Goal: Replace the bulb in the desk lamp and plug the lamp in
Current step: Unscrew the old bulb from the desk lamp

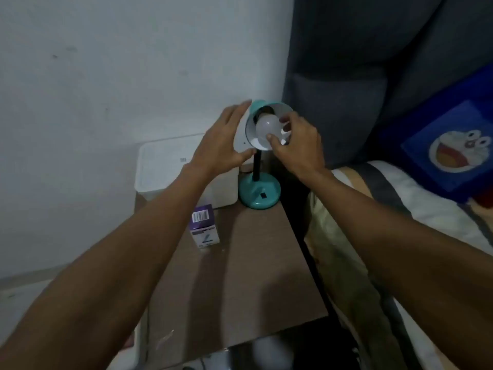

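Forearms reach out; right hand (298, 145) apparently grips bulb (266, 129), left hand (221, 145) steadies shade (244, 134).

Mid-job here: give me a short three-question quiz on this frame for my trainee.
1. True or false: the right hand pinches the bulb inside the lamp shade.
2. What does the left hand do? A) steadies the shade B) lifts the purple box C) presses the lamp base
3. Fill in: the purple box stands on the ____.

Key: 1 true; 2 A; 3 table
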`<action>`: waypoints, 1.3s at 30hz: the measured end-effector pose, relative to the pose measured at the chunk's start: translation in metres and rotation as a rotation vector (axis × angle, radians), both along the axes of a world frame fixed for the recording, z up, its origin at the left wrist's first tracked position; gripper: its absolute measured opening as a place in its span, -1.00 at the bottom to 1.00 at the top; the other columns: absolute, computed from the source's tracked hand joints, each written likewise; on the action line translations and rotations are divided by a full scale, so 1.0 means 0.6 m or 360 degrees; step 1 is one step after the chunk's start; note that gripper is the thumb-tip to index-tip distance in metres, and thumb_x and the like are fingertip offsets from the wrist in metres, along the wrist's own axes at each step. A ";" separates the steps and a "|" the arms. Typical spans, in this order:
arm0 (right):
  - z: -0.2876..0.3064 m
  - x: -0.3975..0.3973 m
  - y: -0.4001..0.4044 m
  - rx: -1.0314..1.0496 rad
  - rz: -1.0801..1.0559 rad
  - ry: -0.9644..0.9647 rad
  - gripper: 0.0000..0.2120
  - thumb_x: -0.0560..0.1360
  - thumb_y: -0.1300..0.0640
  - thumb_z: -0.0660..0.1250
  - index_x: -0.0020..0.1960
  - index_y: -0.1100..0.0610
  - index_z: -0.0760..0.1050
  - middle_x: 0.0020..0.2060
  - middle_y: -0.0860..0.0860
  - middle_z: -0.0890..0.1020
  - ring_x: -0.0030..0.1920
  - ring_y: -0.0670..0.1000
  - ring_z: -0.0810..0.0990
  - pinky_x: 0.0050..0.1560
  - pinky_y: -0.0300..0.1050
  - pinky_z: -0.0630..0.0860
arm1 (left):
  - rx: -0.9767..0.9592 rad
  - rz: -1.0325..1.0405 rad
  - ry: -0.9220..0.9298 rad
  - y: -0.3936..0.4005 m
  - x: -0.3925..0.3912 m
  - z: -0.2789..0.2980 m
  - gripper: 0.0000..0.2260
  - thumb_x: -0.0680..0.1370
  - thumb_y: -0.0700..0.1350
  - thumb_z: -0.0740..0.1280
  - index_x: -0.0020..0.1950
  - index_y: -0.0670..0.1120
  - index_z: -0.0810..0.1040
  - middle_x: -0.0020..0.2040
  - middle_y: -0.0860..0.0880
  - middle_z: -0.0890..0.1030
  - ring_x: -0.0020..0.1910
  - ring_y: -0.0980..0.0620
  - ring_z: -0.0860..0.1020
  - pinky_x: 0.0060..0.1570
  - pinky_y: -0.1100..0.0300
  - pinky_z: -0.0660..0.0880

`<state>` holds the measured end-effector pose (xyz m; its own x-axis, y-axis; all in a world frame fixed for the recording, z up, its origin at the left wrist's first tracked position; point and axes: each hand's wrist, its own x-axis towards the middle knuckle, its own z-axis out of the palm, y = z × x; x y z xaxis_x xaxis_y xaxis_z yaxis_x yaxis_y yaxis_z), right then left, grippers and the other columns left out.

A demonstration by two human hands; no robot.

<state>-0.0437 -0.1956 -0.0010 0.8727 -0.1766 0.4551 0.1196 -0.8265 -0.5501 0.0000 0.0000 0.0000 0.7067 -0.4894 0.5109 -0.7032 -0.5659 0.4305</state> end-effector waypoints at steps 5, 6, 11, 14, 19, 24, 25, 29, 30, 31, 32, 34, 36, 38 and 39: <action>-0.001 0.020 0.012 0.0156 0.0071 -0.0040 -0.42 0.44 -0.13 0.46 0.34 0.12 0.45 0.17 0.10 0.64 0.10 0.10 0.63 0.08 0.00 0.59 | 0.0080 -0.0094 0.0012 -0.015 0.033 0.003 -0.01 0.42 0.09 0.57 0.70 -0.11 0.11 0.63 -0.16 0.28 0.59 -0.13 0.31 0.45 -0.01 0.46; 0.000 0.022 0.017 0.0185 0.0068 -0.0047 -0.42 0.44 -0.12 0.47 0.34 0.13 0.45 0.17 0.09 0.64 0.12 0.09 0.63 0.11 0.00 0.58 | 0.0097 -0.0107 -0.0004 -0.015 0.037 -0.002 -0.01 0.43 0.04 0.60 0.70 -0.10 0.11 0.63 -0.15 0.30 0.59 -0.12 0.32 0.47 -0.06 0.45; 0.005 0.031 0.025 0.0276 0.0050 -0.0084 -0.48 0.42 -0.06 0.50 0.29 0.12 0.48 0.15 0.09 0.63 0.11 0.07 0.61 0.10 -0.01 0.57 | 0.0064 -0.0135 -0.0092 -0.019 0.049 -0.016 -0.09 0.44 -0.15 0.62 0.68 -0.12 0.20 0.57 -0.16 0.39 0.53 -0.11 0.41 0.46 -0.05 0.46; 0.005 0.033 0.027 0.0253 0.0042 -0.0076 -0.52 0.43 -0.01 0.51 0.28 0.09 0.49 0.14 0.09 0.62 0.11 0.07 0.60 0.11 0.04 0.58 | 0.0037 -0.0154 -0.0134 -0.021 0.051 -0.022 -0.11 0.44 -0.16 0.62 0.67 -0.14 0.24 0.57 -0.17 0.41 0.52 -0.12 0.42 0.47 -0.01 0.46; 0.003 0.032 0.031 -0.0102 0.0091 0.0026 -0.48 0.45 0.17 0.48 0.37 0.05 0.45 0.30 0.17 0.43 0.22 0.23 0.50 0.16 0.12 0.56 | 0.0012 -0.0202 -0.0116 -0.017 0.054 -0.019 -0.13 0.44 -0.14 0.62 0.66 -0.12 0.26 0.56 -0.16 0.42 0.50 -0.12 0.45 0.41 0.13 0.50; -0.007 0.032 0.028 -0.0196 0.0135 -0.0044 -0.36 0.42 0.15 0.50 0.45 0.03 0.37 0.38 0.16 0.36 0.27 0.22 0.45 0.15 0.12 0.57 | 0.0001 -0.0237 -0.0068 -0.015 0.055 -0.013 -0.13 0.45 -0.17 0.62 0.66 -0.10 0.26 0.56 -0.14 0.42 0.48 -0.08 0.46 0.32 0.26 0.54; -0.006 0.032 0.029 -0.0096 0.0128 -0.0040 -0.35 0.43 0.07 0.49 0.46 0.04 0.34 0.36 0.15 0.39 0.24 0.22 0.50 0.14 0.12 0.58 | -0.0005 -0.0235 -0.0070 -0.016 0.055 -0.014 -0.14 0.45 -0.18 0.62 0.66 -0.11 0.27 0.55 -0.14 0.42 0.48 -0.08 0.46 0.32 0.25 0.54; 0.003 0.036 0.033 -0.0163 0.0084 -0.0021 -0.50 0.50 0.15 0.44 0.41 0.15 0.42 0.29 0.18 0.49 0.25 0.22 0.51 0.18 0.09 0.55 | -0.0005 -0.0222 -0.0081 -0.017 0.055 -0.018 -0.12 0.43 -0.19 0.63 0.66 -0.11 0.27 0.57 -0.14 0.41 0.51 -0.10 0.44 0.35 0.24 0.52; 0.004 0.033 0.035 -0.0234 0.0122 -0.0049 -0.49 0.49 0.23 0.44 0.41 0.14 0.44 0.32 0.18 0.46 0.30 0.22 0.45 0.21 0.11 0.55 | -0.0012 -0.0218 -0.0076 -0.016 0.055 -0.019 -0.12 0.42 -0.20 0.63 0.66 -0.11 0.27 0.58 -0.14 0.41 0.52 -0.10 0.43 0.34 0.26 0.52; 0.002 0.029 0.037 -0.0272 0.0163 -0.0085 -0.46 0.47 0.27 0.44 0.42 0.13 0.43 0.35 0.17 0.43 0.34 0.22 0.41 0.22 0.12 0.55 | -0.0021 -0.0215 -0.0071 -0.016 0.055 -0.019 -0.12 0.42 -0.20 0.63 0.66 -0.11 0.27 0.58 -0.14 0.40 0.52 -0.10 0.43 0.34 0.27 0.52; -0.002 0.027 0.039 -0.0253 0.0181 -0.0116 -0.43 0.46 0.25 0.44 0.44 0.11 0.41 0.38 0.17 0.40 0.37 0.22 0.39 0.23 0.11 0.55 | -0.0027 -0.0215 -0.0067 -0.015 0.056 -0.020 -0.12 0.43 -0.21 0.63 0.66 -0.11 0.27 0.58 -0.14 0.40 0.52 -0.10 0.43 0.33 0.25 0.54; -0.006 0.023 0.041 -0.0091 0.0131 -0.0107 -0.39 0.48 0.12 0.46 0.48 0.08 0.35 0.39 0.17 0.38 0.33 0.22 0.45 0.20 0.09 0.56 | -0.0035 -0.0212 -0.0063 -0.015 0.057 -0.022 -0.15 0.45 -0.19 0.61 0.66 -0.11 0.27 0.58 -0.14 0.40 0.52 -0.10 0.43 0.33 0.21 0.56; -0.006 0.026 0.042 -0.0027 0.0058 -0.0041 -0.42 0.51 0.09 0.45 0.47 0.12 0.36 0.32 0.20 0.46 0.23 0.25 0.54 0.14 0.09 0.56 | -0.0051 -0.0211 -0.0060 -0.016 0.056 -0.024 -0.15 0.46 -0.17 0.61 0.66 -0.11 0.27 0.59 -0.14 0.40 0.53 -0.10 0.42 0.35 0.17 0.55; -0.005 0.026 0.040 -0.0150 0.0045 -0.0028 -0.44 0.49 0.23 0.44 0.46 0.14 0.39 0.31 0.20 0.47 0.21 0.27 0.54 0.14 0.11 0.57 | -0.0066 -0.0209 -0.0058 -0.017 0.055 -0.025 -0.15 0.45 -0.18 0.62 0.65 -0.12 0.28 0.59 -0.14 0.40 0.54 -0.10 0.42 0.36 0.19 0.54; -0.005 0.024 0.040 -0.0218 0.0072 -0.0047 -0.42 0.47 0.28 0.43 0.46 0.13 0.40 0.33 0.19 0.44 0.24 0.26 0.49 0.16 0.12 0.56 | -0.0077 -0.0211 -0.0054 -0.016 0.055 -0.025 -0.15 0.45 -0.19 0.62 0.65 -0.13 0.28 0.58 -0.14 0.40 0.53 -0.09 0.42 0.35 0.22 0.53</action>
<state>-0.0293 -0.1718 -0.0039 0.8644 -0.0716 0.4977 0.1730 -0.8870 -0.4282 0.0328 -0.0098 -0.0149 0.6196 -0.5514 0.5586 -0.7848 -0.4463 0.4299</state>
